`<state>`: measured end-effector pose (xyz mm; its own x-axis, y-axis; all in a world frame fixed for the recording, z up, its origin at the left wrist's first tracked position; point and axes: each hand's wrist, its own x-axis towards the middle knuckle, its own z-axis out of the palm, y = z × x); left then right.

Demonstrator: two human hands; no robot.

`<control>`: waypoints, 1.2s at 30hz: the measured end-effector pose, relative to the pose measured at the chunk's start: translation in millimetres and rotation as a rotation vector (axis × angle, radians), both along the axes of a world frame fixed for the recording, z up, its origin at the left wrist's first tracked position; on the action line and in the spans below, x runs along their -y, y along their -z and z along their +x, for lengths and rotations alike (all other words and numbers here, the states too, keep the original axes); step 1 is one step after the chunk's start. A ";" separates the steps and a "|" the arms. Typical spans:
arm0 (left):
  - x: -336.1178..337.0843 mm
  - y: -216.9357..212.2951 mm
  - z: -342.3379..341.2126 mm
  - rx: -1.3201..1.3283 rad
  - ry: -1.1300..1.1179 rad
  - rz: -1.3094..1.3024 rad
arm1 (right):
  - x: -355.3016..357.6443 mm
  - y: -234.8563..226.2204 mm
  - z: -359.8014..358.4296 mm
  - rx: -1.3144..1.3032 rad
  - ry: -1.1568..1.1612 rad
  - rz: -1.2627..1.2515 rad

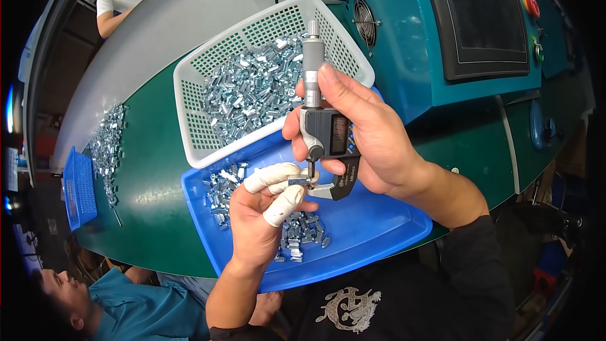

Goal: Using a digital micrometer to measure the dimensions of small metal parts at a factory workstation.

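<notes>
My right hand (372, 126) grips a digital micrometer (332, 132), its grey thimble pointing up and its small display facing me. White finger cots cover some fingertips of my left hand (262, 215). Between those fingers is a small shiny metal part (298, 181), set at the micrometer's jaws; whether both jaws touch it I cannot tell. Below my hands lies a blue tray (372, 227) with loose metal parts (306, 230) of the same kind. Behind it stands a white perforated basket (189, 113) heaped with many more such parts (252, 88).
A teal machine (398, 38) with a dark screen (483, 16) and a red button (532, 6) stands at the right. On the green table (151, 170), a pile of parts (107, 145) lies left, beside a blue basket (79, 189). Two people sit nearby, far left and lower left.
</notes>
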<state>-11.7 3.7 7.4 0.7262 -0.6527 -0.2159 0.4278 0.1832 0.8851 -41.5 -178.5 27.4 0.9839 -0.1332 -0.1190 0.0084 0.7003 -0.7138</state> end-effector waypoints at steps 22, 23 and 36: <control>-1.1 4.5 4.9 0.029 0.015 -0.034 | 2.0 0.0 4.0 -0.014 -0.004 0.071; -1.3 5.4 5.3 0.030 0.013 -0.040 | 1.9 -0.8 3.9 -0.003 -0.002 0.069; -4.1 10.9 7.9 0.007 0.065 -0.054 | -3.3 -5.0 -2.4 -0.026 0.007 -0.010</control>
